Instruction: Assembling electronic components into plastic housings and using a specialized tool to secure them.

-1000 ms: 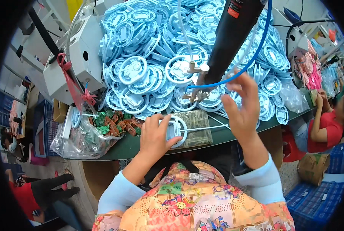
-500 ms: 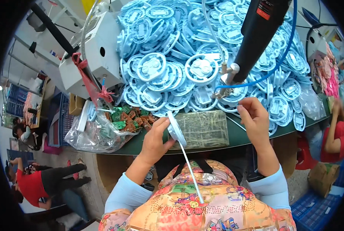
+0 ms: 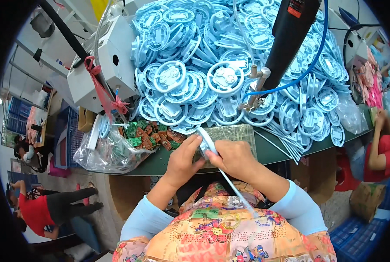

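Observation:
My left hand [image 3: 181, 162] grips a light-blue round plastic part [image 3: 207, 139], held on edge just in front of a tape-wrapped block [image 3: 238, 134]. A thin white rod [image 3: 236, 190] slants from this part down toward my apron. My right hand [image 3: 234, 158] is closed at the part's right side, its thumb and fingers pressed where the rod meets it. The fingers hide the joint itself. Behind both hands lies a heap of similar light-blue round parts [image 3: 224, 79].
A dark arm with a metal nozzle [image 3: 258, 89] and blue hose hangs over the heap. Several loose white rods [image 3: 284, 142] lie right of the block. Left are a plastic bag [image 3: 110, 153], green and brown circuit boards [image 3: 153, 134] and a grey machine box [image 3: 112, 56]. Other people work at both sides.
My right hand has come left and down from near the nozzle to the plastic part. The part has shifted slightly right, and the rod's lower end has swung right.

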Motion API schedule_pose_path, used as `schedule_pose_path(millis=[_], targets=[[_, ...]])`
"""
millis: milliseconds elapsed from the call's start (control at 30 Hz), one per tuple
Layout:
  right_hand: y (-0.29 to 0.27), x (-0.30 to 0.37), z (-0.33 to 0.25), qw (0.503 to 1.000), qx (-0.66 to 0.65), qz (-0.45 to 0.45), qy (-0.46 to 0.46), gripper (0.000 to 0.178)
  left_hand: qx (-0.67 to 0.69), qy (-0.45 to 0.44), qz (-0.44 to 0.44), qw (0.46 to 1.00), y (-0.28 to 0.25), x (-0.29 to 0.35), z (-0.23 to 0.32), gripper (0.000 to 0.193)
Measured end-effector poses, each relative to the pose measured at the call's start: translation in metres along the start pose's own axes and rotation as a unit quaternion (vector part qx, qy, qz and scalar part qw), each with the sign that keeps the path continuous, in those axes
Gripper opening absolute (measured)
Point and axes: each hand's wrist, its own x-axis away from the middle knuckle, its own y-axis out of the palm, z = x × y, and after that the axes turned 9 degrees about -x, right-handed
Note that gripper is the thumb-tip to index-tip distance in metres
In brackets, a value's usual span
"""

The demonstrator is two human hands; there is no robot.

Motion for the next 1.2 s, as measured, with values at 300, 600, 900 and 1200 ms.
schedule_pose_path(millis=[300, 600, 900, 1200], targets=[[-0.039, 0.008, 0.012, 0.971, -0.179, 0.096, 0.123, 0.022, 0.184, -0.184, -0.124, 0.957, -0.012, -0.030, 0.026, 0.071], [-0.059, 0.018, 0.068, 0.934, -0.133, 0.292, 0.157, 0.016, 0.521, -0.247, -0.386, 0.720, -0.050, 0.007, -0.007, 0.068], [-0.046, 0.000, 0.103, 0.928, -0.154, 0.252, 0.228, 0.025, 0.160, -0.368, -0.588, 0.702, -0.136, 0.162, -0.073, 0.071], [-0.040, 0.001, 0.099, 0.939, -0.108, 0.265, 0.193, 0.012, -0.149, -0.323, -0.511, 0.783, -0.114, 0.165, -0.050, 0.031]])
